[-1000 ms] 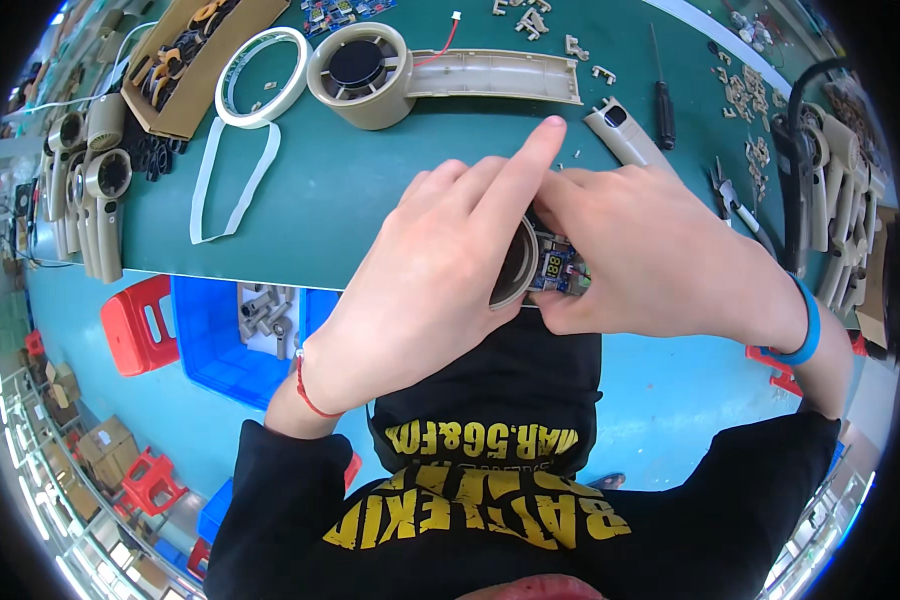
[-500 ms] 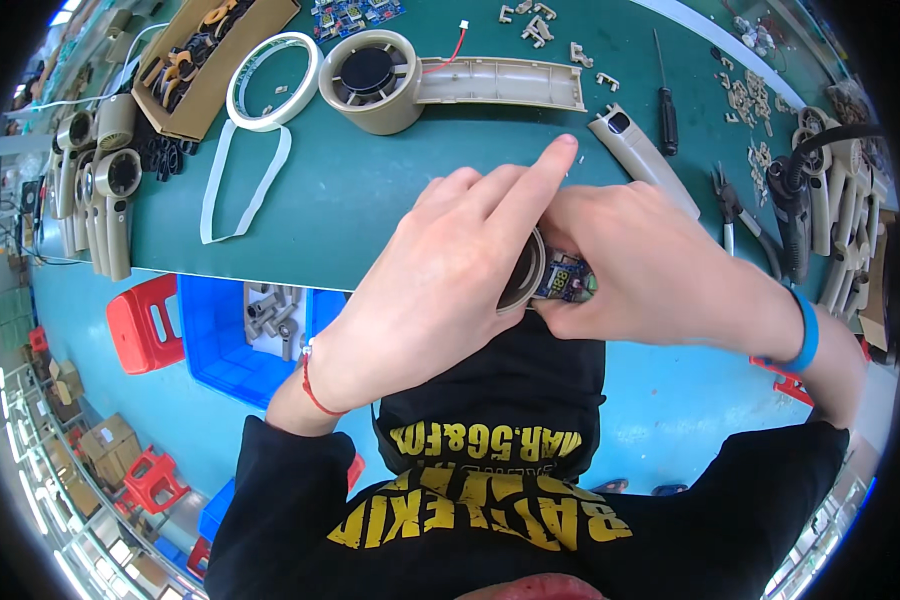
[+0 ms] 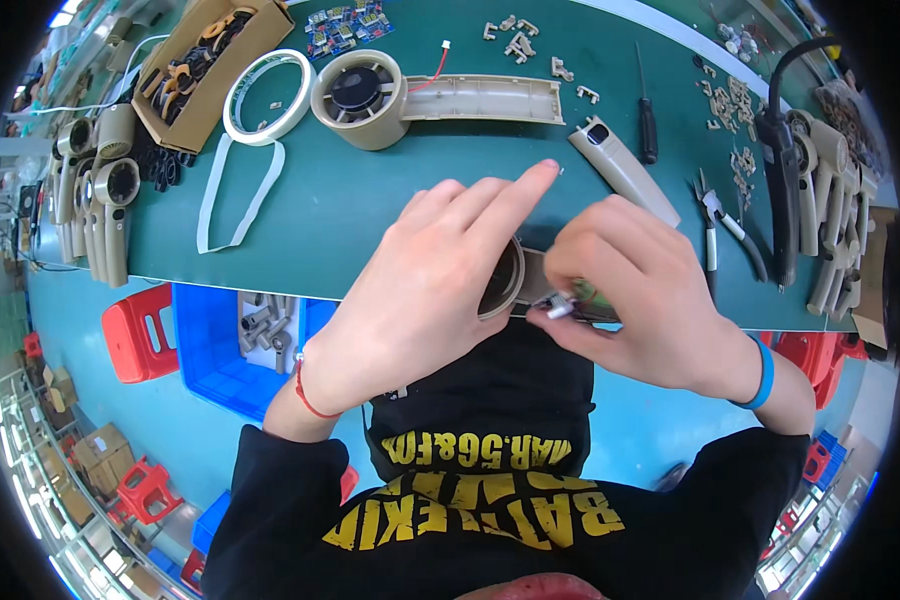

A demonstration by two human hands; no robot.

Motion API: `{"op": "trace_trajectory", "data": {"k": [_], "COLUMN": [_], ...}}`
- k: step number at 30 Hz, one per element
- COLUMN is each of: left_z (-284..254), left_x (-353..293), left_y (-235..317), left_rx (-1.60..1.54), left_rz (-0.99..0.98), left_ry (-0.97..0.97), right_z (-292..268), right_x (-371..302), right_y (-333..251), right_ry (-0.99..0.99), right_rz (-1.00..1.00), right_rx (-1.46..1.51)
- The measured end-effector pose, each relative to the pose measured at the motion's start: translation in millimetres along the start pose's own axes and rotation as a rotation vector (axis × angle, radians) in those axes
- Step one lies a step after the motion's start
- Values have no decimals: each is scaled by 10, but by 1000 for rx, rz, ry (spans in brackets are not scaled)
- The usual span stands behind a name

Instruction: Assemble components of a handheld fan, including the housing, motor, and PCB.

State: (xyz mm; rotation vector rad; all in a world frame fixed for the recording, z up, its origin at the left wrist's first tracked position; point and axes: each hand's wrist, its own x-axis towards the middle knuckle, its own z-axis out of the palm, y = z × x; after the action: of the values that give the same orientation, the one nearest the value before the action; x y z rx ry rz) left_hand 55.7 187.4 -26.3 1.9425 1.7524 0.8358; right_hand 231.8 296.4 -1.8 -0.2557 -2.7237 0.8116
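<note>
My left hand is wrapped round the round head of a beige handheld fan housing near the table's front edge, its index finger stretched out. The housing's handle runs off to the right, partly beneath my right hand. My right fingers pinch a small circuit board with a shiny, whitish part above the handle; a bit of green shows behind it, and the rest is hidden by the fingers. Beyond my hands lie a beige handle cover and another fan housing, with an open handle and a red wire.
A tape roll, a carton of parts and several circuit boards sit at the back left. To the right are a screwdriver, cutting pliers, a corded black tool and small beige clips. Finished-looking fans stand left.
My right hand has drawn back slightly and turned, so the board with its display no longer faces up and the handle shows below. My left hand keeps its hold on the fan housing.
</note>
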Motion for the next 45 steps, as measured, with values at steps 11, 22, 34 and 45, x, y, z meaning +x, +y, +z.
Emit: {"op": "trace_trajectory", "data": {"k": [11, 22, 34, 45], "left_z": [-47, -9, -97, -205], "left_x": [24, 45, -23, -109], "left_y": [-24, -40, -105, -121], "left_rx": [56, 27, 92, 57], "left_rz": [44, 61, 14, 82], "left_ry": [-4, -8, 35, 44], "right_z": [-238, -150, -512, -450], "right_x": [-94, -31, -323, -607], "right_y": [-68, 162, 174, -97], "right_ry": [-184, -278, -157, 168], "right_rz": [48, -152, 101, 539], "right_rx": [-168, -221, -193, 508]}}
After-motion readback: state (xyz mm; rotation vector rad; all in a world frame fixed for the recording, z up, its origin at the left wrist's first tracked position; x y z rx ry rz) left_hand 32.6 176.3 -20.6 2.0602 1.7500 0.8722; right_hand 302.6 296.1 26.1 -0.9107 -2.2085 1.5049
